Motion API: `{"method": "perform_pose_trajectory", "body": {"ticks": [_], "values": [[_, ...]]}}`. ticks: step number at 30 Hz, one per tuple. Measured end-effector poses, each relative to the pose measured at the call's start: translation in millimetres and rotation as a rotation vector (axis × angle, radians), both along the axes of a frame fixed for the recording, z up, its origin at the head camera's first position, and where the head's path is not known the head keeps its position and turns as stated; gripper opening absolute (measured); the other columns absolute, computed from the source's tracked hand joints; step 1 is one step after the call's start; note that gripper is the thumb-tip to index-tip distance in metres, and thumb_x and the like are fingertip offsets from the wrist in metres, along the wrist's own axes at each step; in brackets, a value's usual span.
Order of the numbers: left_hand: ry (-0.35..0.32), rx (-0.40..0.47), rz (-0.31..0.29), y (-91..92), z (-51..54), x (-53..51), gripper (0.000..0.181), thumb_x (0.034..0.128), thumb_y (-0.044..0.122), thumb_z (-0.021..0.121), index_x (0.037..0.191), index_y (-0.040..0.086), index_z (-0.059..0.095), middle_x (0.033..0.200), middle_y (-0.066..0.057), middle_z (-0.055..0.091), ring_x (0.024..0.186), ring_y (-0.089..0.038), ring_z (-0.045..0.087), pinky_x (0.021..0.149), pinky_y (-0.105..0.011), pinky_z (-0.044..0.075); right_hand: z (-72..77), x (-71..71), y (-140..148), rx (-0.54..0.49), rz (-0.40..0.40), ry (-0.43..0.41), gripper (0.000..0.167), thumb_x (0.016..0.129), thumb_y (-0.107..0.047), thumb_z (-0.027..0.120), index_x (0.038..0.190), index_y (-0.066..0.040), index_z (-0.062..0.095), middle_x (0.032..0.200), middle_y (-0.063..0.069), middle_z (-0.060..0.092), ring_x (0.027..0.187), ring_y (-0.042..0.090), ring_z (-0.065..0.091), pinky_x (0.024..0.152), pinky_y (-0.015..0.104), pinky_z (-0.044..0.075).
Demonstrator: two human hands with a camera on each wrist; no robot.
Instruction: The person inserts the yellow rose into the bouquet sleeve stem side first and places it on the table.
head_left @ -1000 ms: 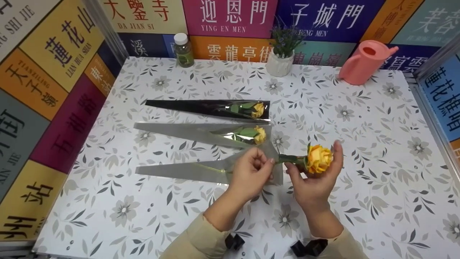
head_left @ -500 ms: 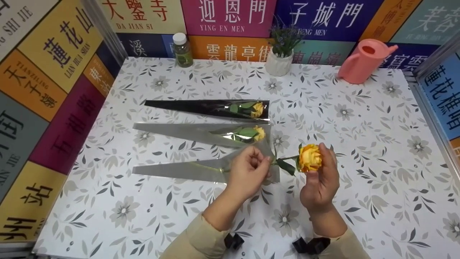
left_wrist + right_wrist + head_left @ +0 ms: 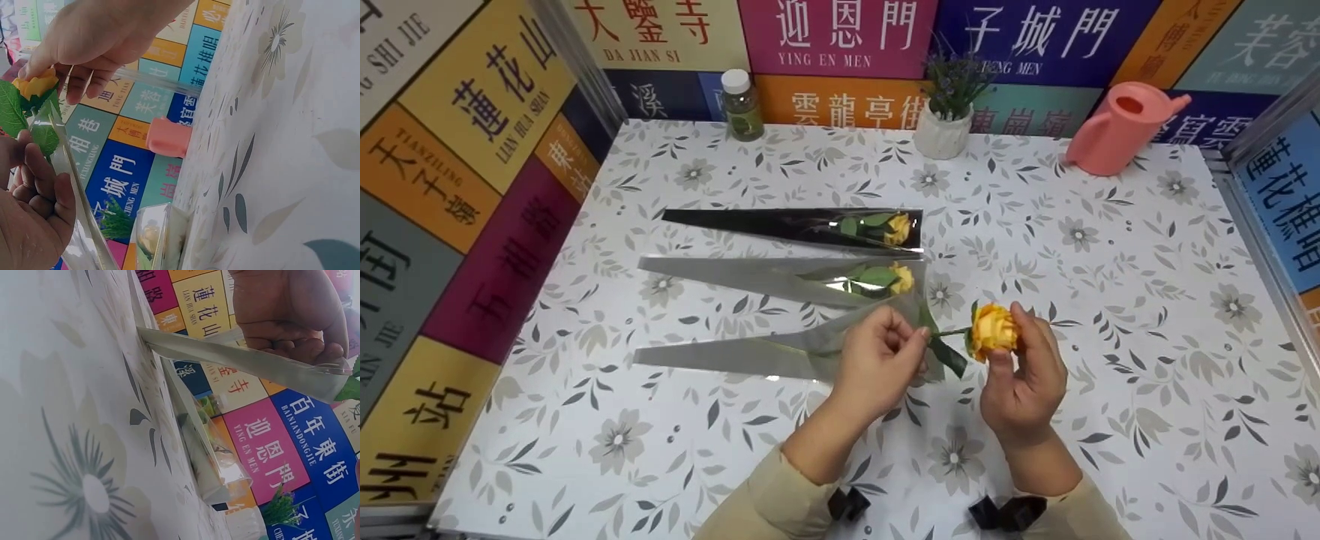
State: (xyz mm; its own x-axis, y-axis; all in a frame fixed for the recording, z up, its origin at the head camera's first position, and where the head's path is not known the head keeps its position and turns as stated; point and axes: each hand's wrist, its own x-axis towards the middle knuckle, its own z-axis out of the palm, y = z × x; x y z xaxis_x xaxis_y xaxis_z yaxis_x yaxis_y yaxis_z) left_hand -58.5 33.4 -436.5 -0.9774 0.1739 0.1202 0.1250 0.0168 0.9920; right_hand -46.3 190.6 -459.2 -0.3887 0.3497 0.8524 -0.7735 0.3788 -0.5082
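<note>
My left hand (image 3: 881, 360) pinches the mouth of a clear, grey-looking flower sleeve (image 3: 735, 356), which tapers off to the left. A yellow rose (image 3: 994, 330) lies to its right, its green stem running into the sleeve's mouth. Thumb and fingers of my right hand (image 3: 1027, 382) hold the bloom from the right side. One dark green leaf (image 3: 950, 356) hangs outside the sleeve, just past my left fingertips. In the left wrist view, more leaves (image 3: 11, 107) show below the bloom (image 3: 36, 87). My left hand hides part of the stem.
Beyond the sleeve lie two wrapped yellow roses, one in a grey-looking sleeve (image 3: 720, 274) and one in a black sleeve (image 3: 750, 223). At the table's back edge stand a lidded bottle (image 3: 743, 109), a potted plant (image 3: 943, 131) and a pink watering can (image 3: 1117, 135).
My right hand has shifted left, bringing the bloom closer to the sleeve; it cupped the bloom from below before and now holds its side. My left hand has stayed nearly in place.
</note>
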Motion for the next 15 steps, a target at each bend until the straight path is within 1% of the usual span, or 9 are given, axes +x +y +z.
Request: {"method": "perform_pose_trajectory", "body": {"ticks": [4,7,12,15], "values": [[-0.023,-0.006,-0.012,-1.5,2.0,-0.6,0.021,0.0981,0.003,0.072,0.082,0.005,0.058,0.062,-0.001,0.064,0.054,-0.009,0.063,0.049,-0.021,0.05,-5.4,0.4,1,-0.005,0.0,0.003,0.065,0.103,-0.036,0.072,0.111,0.027,0.056,0.1,0.019,0.067,0.092,0.012,0.065,0.083,0.017,0.054],[-0.026,-0.013,-0.02,-2.4,3.4,-0.9,0.02,0.0975,0.004,0.073,0.082,0.004,0.059,0.063,0.001,0.063,0.053,-0.009,0.06,0.048,-0.021,0.048,-8.9,-0.1,1,-0.003,0.02,0.007,0.065,0.102,-0.033,0.073,0.105,0.028,0.052,0.102,0.02,0.067,0.095,0.012,0.068,0.085,0.019,0.055],[-0.017,-0.047,-0.022,-2.8,7.3,-1.0,0.019,0.0968,0.005,0.074,0.083,0.004,0.061,0.063,0.003,0.06,0.051,-0.008,0.054,0.045,-0.02,0.044,-10.7,-0.5,3,0.015,0.05,-0.015,0.063,0.1,-0.033,0.076,0.101,0.026,0.054,0.098,0.02,0.069,0.091,0.011,0.068,0.08,0.017,0.055],[-0.031,-0.038,-0.035,-2.1,10.6,-1.7,0.018,0.0971,0.004,0.074,0.084,0.004,0.061,0.064,0.001,0.063,0.052,-0.009,0.059,0.046,-0.022,0.048,-11.4,-0.1,5,0.039,0.048,-0.031,0.062,0.1,-0.034,0.076,0.101,0.025,0.057,0.097,0.021,0.069,0.088,0.01,0.067,0.079,0.016,0.054]]}}
